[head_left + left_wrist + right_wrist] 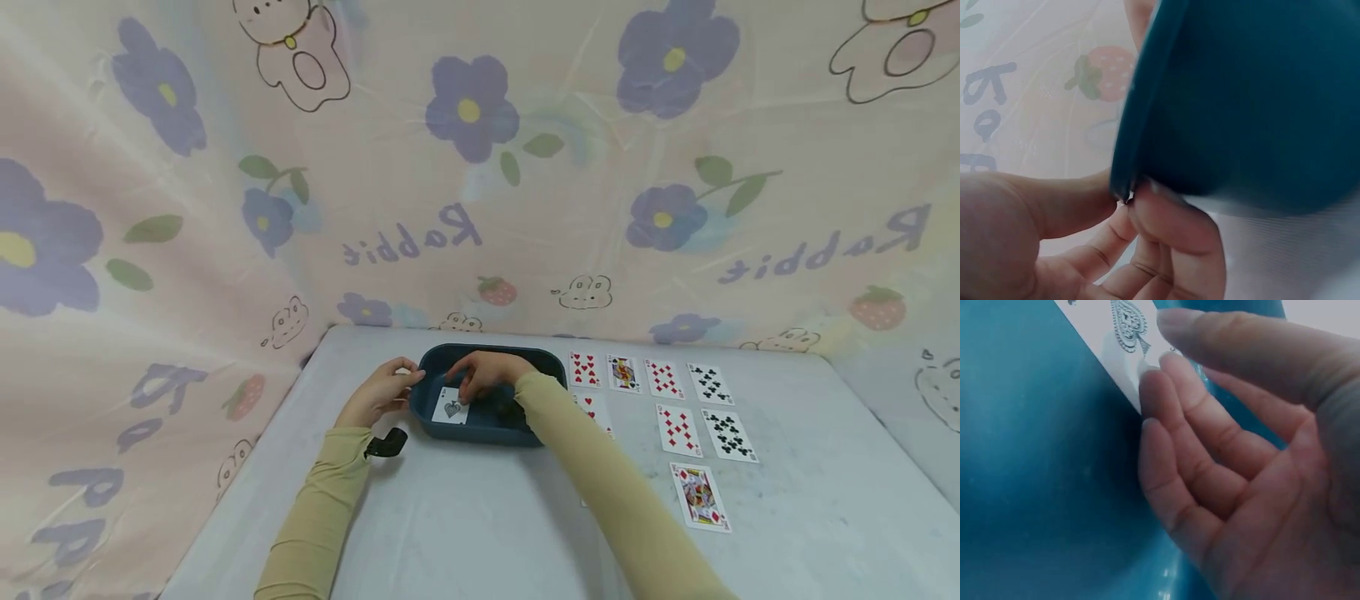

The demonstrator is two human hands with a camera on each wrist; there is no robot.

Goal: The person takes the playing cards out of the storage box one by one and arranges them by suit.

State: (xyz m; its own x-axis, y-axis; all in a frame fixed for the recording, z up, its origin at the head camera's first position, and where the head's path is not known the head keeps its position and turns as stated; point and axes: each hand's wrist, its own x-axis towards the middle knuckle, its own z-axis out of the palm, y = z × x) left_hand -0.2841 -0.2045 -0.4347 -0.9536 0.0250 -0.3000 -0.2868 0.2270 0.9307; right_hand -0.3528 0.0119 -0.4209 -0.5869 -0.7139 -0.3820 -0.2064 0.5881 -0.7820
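Note:
A dark blue plastic basin sits at the back of the table. My left hand grips its left rim, and the left wrist view shows thumb and fingers pinching the basin's edge. Inside the basin is an ace of spades, face up, toward the left end. My right hand reaches into the basin and pinches the card's right side. In the right wrist view the thumb lies at the edge of the ace, with curled fingertips close against its corner.
Face-up playing cards lie in columns right of the basin, among them a jack, a king of diamonds and several clubs such as this card. The right sleeve partly covers a hearts card. A patterned curtain rises behind the table.

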